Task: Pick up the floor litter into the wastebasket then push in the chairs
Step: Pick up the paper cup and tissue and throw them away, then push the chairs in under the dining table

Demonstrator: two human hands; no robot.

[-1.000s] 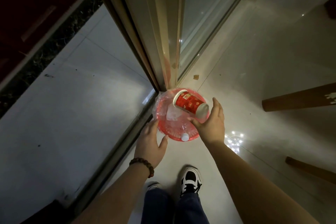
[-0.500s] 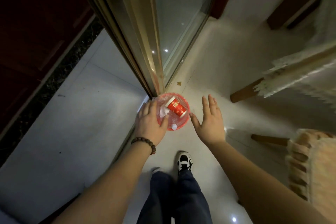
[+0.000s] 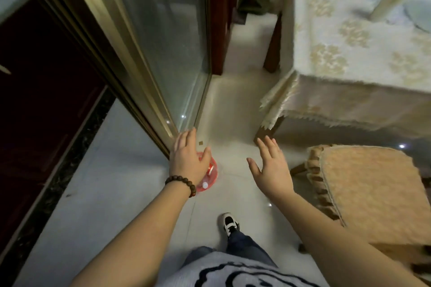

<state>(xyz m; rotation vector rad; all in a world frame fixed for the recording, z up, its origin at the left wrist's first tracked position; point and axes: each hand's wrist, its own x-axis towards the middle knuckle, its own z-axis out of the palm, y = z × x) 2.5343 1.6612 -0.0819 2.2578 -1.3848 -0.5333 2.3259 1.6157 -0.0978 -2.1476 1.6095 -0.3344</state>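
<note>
Status check, standing. My left hand (image 3: 187,162) is spread flat and empty, fingers loose, hanging above the red wastebasket (image 3: 210,178), which sits on the floor tile against the foot of the glass sliding door (image 3: 161,53). My hand covers most of the basket; in the part I can see, there is a red paper cup (image 3: 211,168) and a white cap (image 3: 205,185), so that litter counts as binned. My right hand (image 3: 271,170) is likewise open and holding nothing, out over bare floor between the basket and the chair (image 3: 368,193). One small tan scrap (image 3: 199,142) lies on the tile just beyond my left fingertips, near the door track; I judge it is left to collect. The cushioned chair stands out from the cloth-covered table (image 3: 349,42), not pushed in. Judgement: litter stage nearly done, chair stage not yet begun.
</note>
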